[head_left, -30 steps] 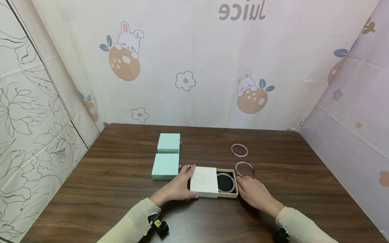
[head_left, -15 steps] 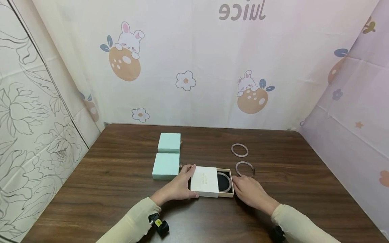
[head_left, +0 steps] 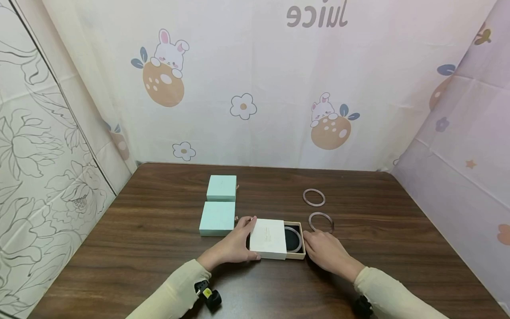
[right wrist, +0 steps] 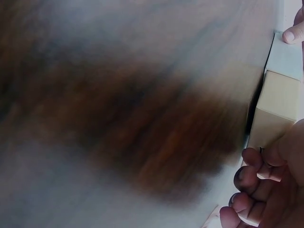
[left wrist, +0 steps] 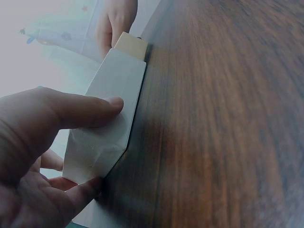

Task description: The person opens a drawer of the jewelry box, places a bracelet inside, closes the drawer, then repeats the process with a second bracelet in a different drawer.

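Note:
My left hand [head_left: 235,243] grips the white sleeve [head_left: 268,238] of a drawer box on the table, thumb on its near side [left wrist: 102,90] and fingers behind. Out of the sleeve's right end sticks the cream drawer [head_left: 296,255], lined in dark material. A pale bangle [head_left: 299,241] lies inside it, partly hidden by the sleeve. My right hand [head_left: 328,252] is at the drawer's outer end with its fingers curled. In the right wrist view, thumb and forefinger meet there at a small dark pull tab [right wrist: 261,150], mostly hidden.
Two more bangles, a farther one [head_left: 314,197] and a nearer one [head_left: 320,222], lie beyond my right hand. Behind my left hand are two mint-green boxes, one nearer [head_left: 217,218] and one farther [head_left: 221,187]. A printed curtain [head_left: 247,146] hangs behind the wooden table [head_left: 131,248].
The drawer has slid left, a little deeper into the white sleeve, and my right hand has moved left with it. My left hand and the sleeve have stayed put.

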A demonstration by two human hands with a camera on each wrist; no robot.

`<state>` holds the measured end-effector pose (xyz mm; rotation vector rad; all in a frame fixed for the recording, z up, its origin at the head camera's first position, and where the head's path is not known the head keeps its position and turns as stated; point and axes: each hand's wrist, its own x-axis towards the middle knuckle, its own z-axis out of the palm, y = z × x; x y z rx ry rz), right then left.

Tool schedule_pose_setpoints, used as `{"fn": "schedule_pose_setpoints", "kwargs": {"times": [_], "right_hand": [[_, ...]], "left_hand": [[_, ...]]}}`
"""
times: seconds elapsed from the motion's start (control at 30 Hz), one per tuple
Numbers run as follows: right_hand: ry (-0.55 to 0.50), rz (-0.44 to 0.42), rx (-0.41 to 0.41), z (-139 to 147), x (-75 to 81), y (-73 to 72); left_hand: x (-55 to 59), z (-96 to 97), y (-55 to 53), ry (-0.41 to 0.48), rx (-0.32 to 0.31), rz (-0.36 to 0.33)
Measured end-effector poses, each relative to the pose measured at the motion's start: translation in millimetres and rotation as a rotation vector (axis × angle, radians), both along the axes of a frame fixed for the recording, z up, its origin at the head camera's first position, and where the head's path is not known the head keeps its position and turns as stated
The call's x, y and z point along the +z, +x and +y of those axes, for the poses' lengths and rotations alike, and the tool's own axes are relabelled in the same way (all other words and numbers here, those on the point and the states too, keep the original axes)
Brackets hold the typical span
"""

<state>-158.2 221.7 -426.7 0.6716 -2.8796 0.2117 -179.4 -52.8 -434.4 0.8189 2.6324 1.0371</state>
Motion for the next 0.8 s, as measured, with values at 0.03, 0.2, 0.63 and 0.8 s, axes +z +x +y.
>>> {"fn": "schedule_pose_setpoints", "kwargs": {"times": [0.03, 0.2, 0.63, 0.8], "right_hand": [[0.001, -0.001, 0.0, -0.3, 0.7, 0.3], [0.009, -0.014, -0.003, -1.7, 3.1, 1.2], [0.033, -0.015, 0.016, -4.3, 3.5, 0.5], [0.035, -0.01, 0.031, -5.8, 3.4, -0.9]], "left_hand": [[0.0, 0.1, 0.0, 0.0, 0.0, 0.0], [-0.5, -0.2, 0.4, 0.003, -0.002, -0.001], [-2.5, -0.6, 0.5, 0.004, -0.002, -0.008], [-1.8, -0.9, 0.3, 0.005, 0.001, -0.002]]}}
